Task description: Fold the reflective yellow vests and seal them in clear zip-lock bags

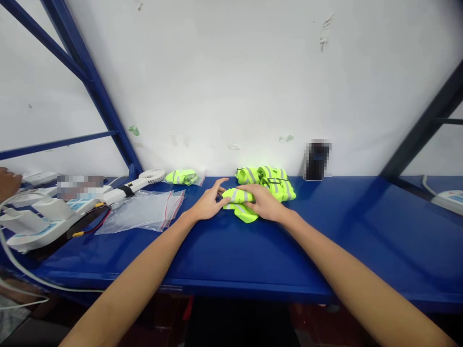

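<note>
A neon-yellow reflective vest [243,210], bunched and rolled with grey stripes, lies on the blue table between my two hands. My right hand [265,201] is closed over its right side, fingers on top and thumb at the near side. At the vest's left end is my left hand [208,201], its index finger stretched out and its thumb touching the edge. The other left fingers are partly hidden behind the vest. Just beyond my right hand, several more rolled yellow vests [284,189] sit against the wall.
Left of my hands lie clear zip bags [135,209], a white handheld fan [152,176] and a bagged yellow vest [183,177]. White power strips [54,226] with plugs and cables crowd the far left, near another person's hand [9,183]. A dark blurred object [316,161] stands by the wall.
</note>
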Demonstrator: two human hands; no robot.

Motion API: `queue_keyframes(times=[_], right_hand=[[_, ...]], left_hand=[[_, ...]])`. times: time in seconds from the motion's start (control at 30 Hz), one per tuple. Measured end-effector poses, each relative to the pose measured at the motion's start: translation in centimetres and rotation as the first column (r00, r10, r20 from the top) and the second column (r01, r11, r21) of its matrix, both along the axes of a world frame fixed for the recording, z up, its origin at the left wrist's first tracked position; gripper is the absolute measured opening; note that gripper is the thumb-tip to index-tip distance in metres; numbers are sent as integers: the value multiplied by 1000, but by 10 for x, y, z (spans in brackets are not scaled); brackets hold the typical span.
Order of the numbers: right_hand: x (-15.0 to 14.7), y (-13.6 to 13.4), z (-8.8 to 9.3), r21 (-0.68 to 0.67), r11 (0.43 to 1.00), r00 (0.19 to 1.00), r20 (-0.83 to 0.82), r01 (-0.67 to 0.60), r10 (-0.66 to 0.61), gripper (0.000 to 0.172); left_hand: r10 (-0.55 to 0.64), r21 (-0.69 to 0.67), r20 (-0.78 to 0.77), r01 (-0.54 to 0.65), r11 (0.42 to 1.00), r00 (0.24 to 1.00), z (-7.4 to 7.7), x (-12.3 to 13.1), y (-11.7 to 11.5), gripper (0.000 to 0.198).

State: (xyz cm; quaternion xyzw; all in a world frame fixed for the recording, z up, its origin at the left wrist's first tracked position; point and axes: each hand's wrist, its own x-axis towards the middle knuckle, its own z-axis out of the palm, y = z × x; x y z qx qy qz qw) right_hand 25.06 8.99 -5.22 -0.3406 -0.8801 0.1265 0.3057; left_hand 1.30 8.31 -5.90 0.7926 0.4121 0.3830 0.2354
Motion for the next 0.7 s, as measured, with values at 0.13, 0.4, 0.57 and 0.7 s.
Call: queue_keyframes(times=[0.13, 0.4, 0.57, 0.7], right_hand=[[-13, -9, -1, -191, 981, 959, -271, 27, -79, 46], [-33, -5, -10, -658, 735, 607, -654, -163, -451, 44], [-33, -8, -3, -755, 530, 515, -653, -386, -555, 16], [-35, -10, -5, -790, 485, 606, -605, -376, -517, 26]], left_hand=[[31, -21, 60, -30, 999, 998, 1, 3, -1, 58], [-26, 173, 31, 20, 985, 999, 7, 1, -3, 58], [-78, 340, -60, 94, 936, 995, 12, 11, -8, 60], [-7, 219, 90, -13, 976, 996, 7, 16, -4, 39]])
